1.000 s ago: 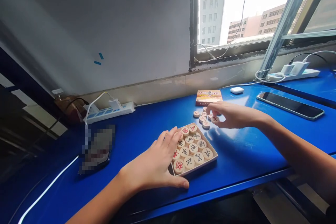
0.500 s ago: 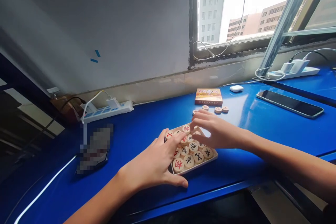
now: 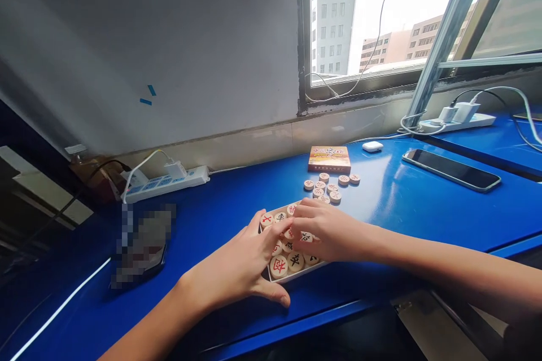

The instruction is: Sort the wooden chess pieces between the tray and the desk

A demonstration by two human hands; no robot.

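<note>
A shallow white tray (image 3: 292, 278) is filled with round wooden xiangqi pieces with red and black characters. My left hand (image 3: 231, 264) spans its left side, fingers spread and the thumb stretched out in front of the near edge. Its index finger reaches over the pieces. Over the tray's right part, my right hand (image 3: 328, 231) has its fingers bent down and drawn together among the pieces. Whatever lies at its fingertips is hidden. One red-lettered piece (image 3: 279, 266) shows at the near left corner. Loose pieces (image 3: 332, 188) lie on the blue table beyond the tray.
A printed box (image 3: 329, 159) stands behind the loose pieces. A white earbud case (image 3: 372, 146) and a phone (image 3: 451, 170) are to the right. Power strips (image 3: 182, 183) with cables run along the wall. A dark, blurred object (image 3: 141, 248) lies at left.
My right hand has come nearer over the tray and its fingers have closed in, uncovering more loose pieces behind. My left hand keeps its place on the tray. The whole view has shifted slightly.
</note>
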